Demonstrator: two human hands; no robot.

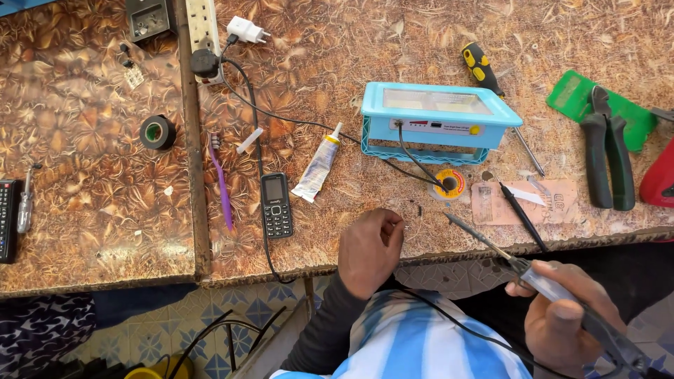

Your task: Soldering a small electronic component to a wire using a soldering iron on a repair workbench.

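Left hand (370, 249) rests at front edge of patterned brown workbench (337, 63), fingers curled together, tips pinching something too small to tell. Right hand (565, 316) below bench edge, fingers wrapped around grey soldering iron (523, 267), tip angled up-left over bench edge. Solder spool (449, 184) just behind tip, beside light-blue lamp box (439, 119). Black keypad phone (276, 205) and glue tube (317, 165) left of left hand. Green-handled pliers (607, 158) far right.

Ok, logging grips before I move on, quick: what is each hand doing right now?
Left hand: fingers curled closed at the table edge; whether it pinches anything cannot be told.
Right hand: closed around a soldering iron, tip over the table.
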